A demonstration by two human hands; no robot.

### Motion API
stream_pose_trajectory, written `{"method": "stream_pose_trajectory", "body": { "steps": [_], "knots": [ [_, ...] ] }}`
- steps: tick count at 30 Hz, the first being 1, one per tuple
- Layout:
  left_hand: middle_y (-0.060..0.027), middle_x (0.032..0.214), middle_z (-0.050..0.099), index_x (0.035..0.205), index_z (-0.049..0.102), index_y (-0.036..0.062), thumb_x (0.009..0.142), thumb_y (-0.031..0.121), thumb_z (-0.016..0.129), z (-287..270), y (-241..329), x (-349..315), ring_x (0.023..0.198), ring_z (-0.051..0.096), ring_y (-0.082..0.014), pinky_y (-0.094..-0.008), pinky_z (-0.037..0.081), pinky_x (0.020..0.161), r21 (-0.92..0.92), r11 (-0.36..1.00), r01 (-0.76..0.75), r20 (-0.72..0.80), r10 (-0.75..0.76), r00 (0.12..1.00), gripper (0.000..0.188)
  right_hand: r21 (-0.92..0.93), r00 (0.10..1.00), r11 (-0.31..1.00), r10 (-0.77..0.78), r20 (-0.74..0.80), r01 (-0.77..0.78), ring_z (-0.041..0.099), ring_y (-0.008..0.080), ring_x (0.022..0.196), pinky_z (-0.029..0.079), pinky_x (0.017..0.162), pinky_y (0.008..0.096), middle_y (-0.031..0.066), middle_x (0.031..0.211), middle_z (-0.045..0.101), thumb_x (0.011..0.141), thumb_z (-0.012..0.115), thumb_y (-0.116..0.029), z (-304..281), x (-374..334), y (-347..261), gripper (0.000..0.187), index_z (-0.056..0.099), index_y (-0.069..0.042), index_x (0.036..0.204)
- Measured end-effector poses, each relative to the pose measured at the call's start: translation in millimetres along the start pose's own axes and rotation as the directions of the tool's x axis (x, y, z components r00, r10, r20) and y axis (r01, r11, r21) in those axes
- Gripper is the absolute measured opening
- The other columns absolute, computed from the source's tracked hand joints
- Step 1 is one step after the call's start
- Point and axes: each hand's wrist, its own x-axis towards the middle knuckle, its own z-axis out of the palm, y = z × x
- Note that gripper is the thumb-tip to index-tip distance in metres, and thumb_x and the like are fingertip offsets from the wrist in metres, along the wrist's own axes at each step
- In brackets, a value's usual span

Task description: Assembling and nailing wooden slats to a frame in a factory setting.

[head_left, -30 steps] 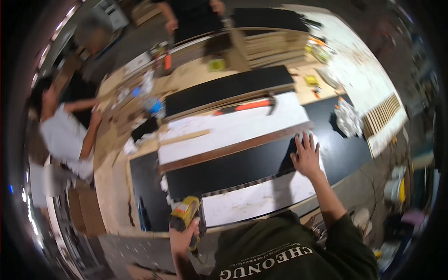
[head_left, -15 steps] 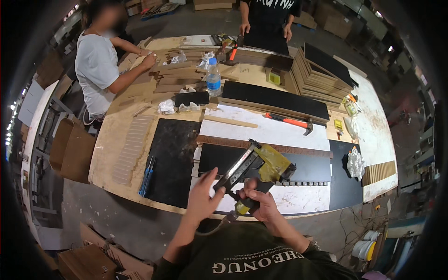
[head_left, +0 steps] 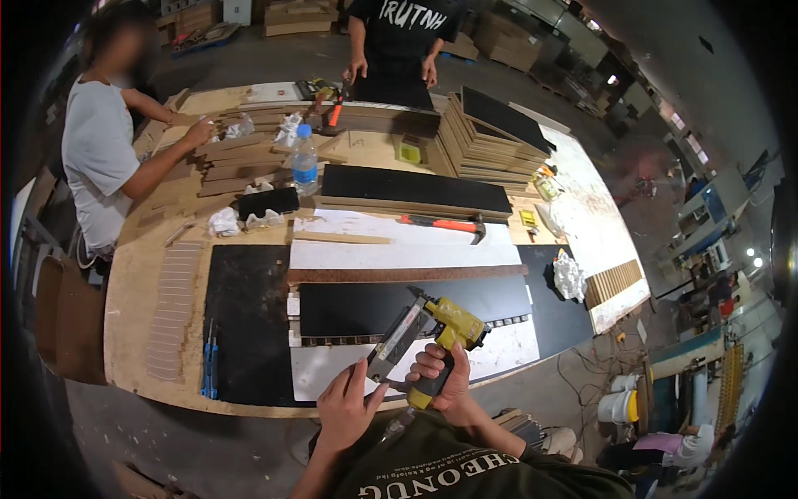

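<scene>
Item: one nail gun (head_left: 455, 323), yellow-bodied, held in the air between the person and the black panel (head_left: 366, 309), its outline crossing the panel's near edge. Change noted: a second ago the tool was in the left hand with the right laid flat on the panel; it has since passed to the right. Neither hand now steadies the panel, which suggests work on it is paused while the tool itself gets attention. Right hand (head_left: 454, 389): wrapped around the dark grip. Left hand (head_left: 347, 409): fingers extended, thumb set apart, at the lower end of the magazine (head_left: 397, 339); whether it touches cannot be told. Appearance of tool: scuffed yellow housing, dark handle with yellow base, long grey-and-black magazine slanting down toward the left hand, metal fitting (head_left: 399, 424) below. Panel: long, flat, matt black, lying between a brown strip (head_left: 399, 274) at its far side and a notched row (head_left: 509, 321) along its near side.
</scene>
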Motion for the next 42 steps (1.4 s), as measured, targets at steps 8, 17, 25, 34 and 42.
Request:
{"method": "stream_pose_trajectory", "body": {
  "steps": [8,17,25,34,42],
  "knots": [
    [-0.0184,0.101,0.065,0.12,0.055,-0.0043,0.069,0.033,0.081,-25,-16,-29,0.085,0.065,-0.0309,-0.0363,0.054,0.072,-0.168,0.985,-0.037,-0.057,0.028,0.998,0.069,0.048,0.987,0.994,-0.102,0.125,0.097,0.043,0.0034,0.058,0.039,0.075,0.0285,-0.0119,0.062,0.041,0.082,0.065,-0.051,-2,0,-19,0.035,0.049,-0.02,0.074],
    [-0.0179,0.089,0.068,0.117,0.055,-0.0064,0.07,0.012,0.08,-37,-8,-21,0.079,0.069,-0.025,-0.0322,0.054,0.073,-0.501,0.863,0.068,-0.072,-0.119,0.99,0.056,0.122,0.919,0.991,-0.1,0.381,0.057,0.046,0.0031,0.058,0.042,0.076,0.0291,-0.0118,0.061,0.044,0.082,0.064,-0.049,0,6,-23,0.035,0.047,-0.02,0.072],
    [-0.0168,0.096,0.068,0.115,0.06,0.001,0.082,0.009,0.068,55,-1,25,0.087,0.066,-0.0249,-0.0314,0.05,0.079,-0.609,0.69,0.39,0.402,-0.155,0.902,0.034,-0.044,0.866,0.871,-0.49,-0.099,0.489,0.046,0.0072,0.063,0.044,0.077,0.0327,-0.0059,0.071,0.044,0.086,0.057,-0.052,-6,-59,-79,0.051,0.054,-0.007,0.109],
    [-0.0167,0.1,0.068,0.121,0.058,0.0031,0.087,0.025,0.065,170,47,5,0.082,0.068,-0.0246,-0.033,0.052,0.075,-0.396,0.866,0.305,0.903,0.307,0.302,0.041,-0.376,-0.089,0.28,-0.687,-0.721,0.884,0.053,0.0093,0.05,0.049,0.058,0.034,-0.0064,0.059,0.051,0.085,0.062,-0.046,-111,-273,-98,0.036,0.053,-0.012,0.077],
    [-0.0128,0.112,0.065,0.128,0.054,0.0013,0.093,0.028,0.058,216,55,-1,0.104,0.06,-0.0156,-0.0267,0.044,0.091,-0.076,0.917,0.391,0.926,0.21,-0.313,0.044,-0.518,-0.561,-0.218,-0.259,-0.787,0.827,0.047,0.0121,0.046,0.043,0.049,0.031,-0.0031,0.053,0.047,0.087,0.059,-0.037,-185,-486,6,0.032,0.047,-0.015,0.067]
  ]
}}
